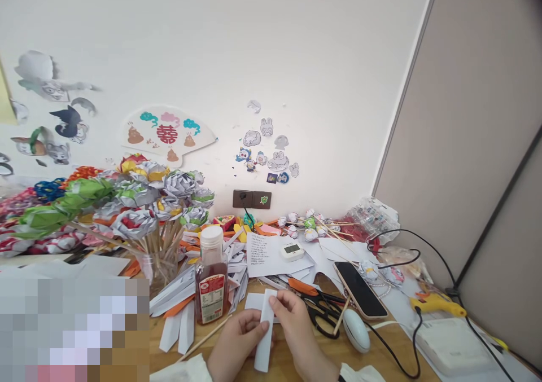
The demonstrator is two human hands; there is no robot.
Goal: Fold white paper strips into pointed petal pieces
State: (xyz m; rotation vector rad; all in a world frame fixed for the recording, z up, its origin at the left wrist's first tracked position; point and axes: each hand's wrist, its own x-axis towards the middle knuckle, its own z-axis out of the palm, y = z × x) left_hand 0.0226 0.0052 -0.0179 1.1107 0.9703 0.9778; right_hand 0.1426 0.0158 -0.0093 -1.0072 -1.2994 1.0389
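A narrow folded strip of white paper stands tilted between my two hands, low in the middle of the view. My left hand pinches its left edge with the thumb in front. Near the strip's top, my right hand grips the other edge between thumb and fingers. Some of the fingers behind the paper are hidden. Just past the hands lies another piece of white paper. Black-handled scissors rest to the right of my right hand, and a thin wooden stick lies left of my left hand.
A bottle of reddish-brown liquid stands left of centre, before a jar of paper flowers on sticks. On the right are a phone, a pale mouse-shaped object, a yellow glue gun and black cables. Folded paper strips lie at left.
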